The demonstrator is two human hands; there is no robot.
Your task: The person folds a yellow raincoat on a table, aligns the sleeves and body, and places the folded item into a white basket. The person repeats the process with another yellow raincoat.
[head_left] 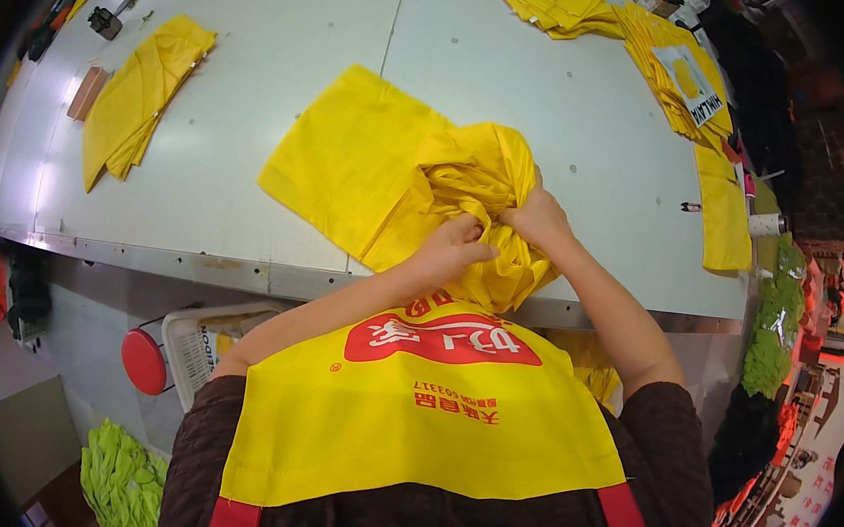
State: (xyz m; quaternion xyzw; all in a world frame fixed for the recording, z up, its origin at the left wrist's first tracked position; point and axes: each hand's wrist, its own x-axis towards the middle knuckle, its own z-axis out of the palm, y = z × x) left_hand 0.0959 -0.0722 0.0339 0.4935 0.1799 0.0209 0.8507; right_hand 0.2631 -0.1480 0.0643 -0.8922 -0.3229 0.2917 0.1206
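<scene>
Yellow cloth [356, 152] lies at the front middle of the table, flat at its left and gathered into a crumpled bundle [481, 163] at its right. My left hand [451, 253] is closed on the near side of the bundle, its fingertips tucked into the folds. From the right, my right hand [540, 220] grips the same bundle, with part of its fingers hidden in the fabric. Some of the cloth hangs toward the table's front edge, close to the yellow printed apron [426, 445] with red straps that I wear.
The pale table [259, 59] carries a folded yellow cloth stack [140, 103] at left and more stacks [665, 69] at far right. A brown block [86, 94] and a white thread spool [768, 225] sit near its sides. Below are a white basket [196, 344] and a red stool [143, 361].
</scene>
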